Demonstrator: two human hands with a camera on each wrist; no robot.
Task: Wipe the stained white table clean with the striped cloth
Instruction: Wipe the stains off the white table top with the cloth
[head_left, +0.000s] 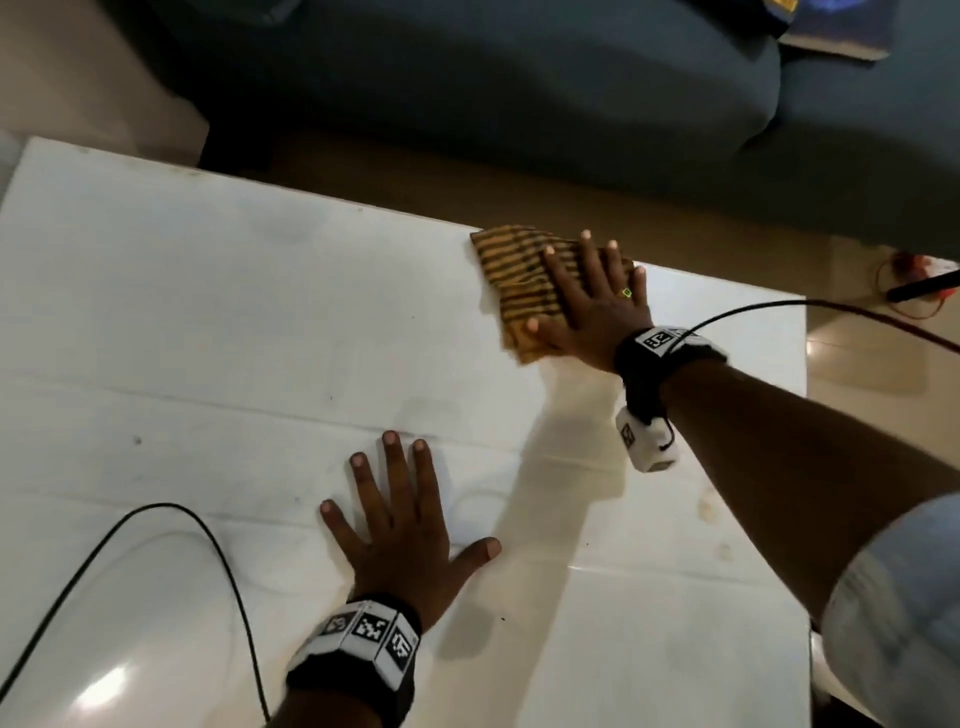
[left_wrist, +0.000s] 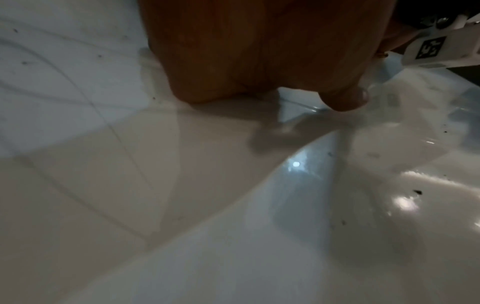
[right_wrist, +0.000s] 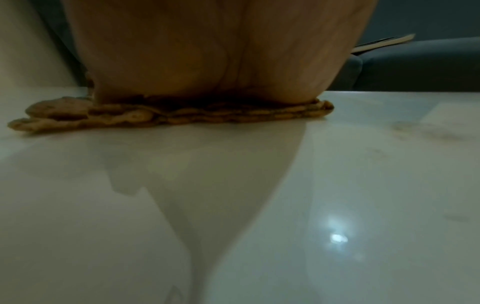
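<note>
A folded orange cloth with dark stripes (head_left: 519, 280) lies at the far edge of the glossy white table (head_left: 208, 322). My right hand (head_left: 592, 291) lies flat on the cloth with straight, spread fingers, pressing it down. In the right wrist view the palm (right_wrist: 207, 51) sits on the cloth (right_wrist: 155, 115), whose layered edge shows. My left hand (head_left: 400, 525) rests flat on the bare table nearer to me, fingers spread. In the left wrist view the left palm (left_wrist: 246, 51) touches the table (left_wrist: 182, 185). Yellowish stains (head_left: 709, 512) and small dark specks (head_left: 137, 440) mark the table.
A dark blue sofa (head_left: 519, 93) stands just beyond the table's far edge, with a book (head_left: 831, 26) on it. Black cables (head_left: 228, 571) run from both wrists. A red cord and a black object (head_left: 919, 286) lie on the floor to the right.
</note>
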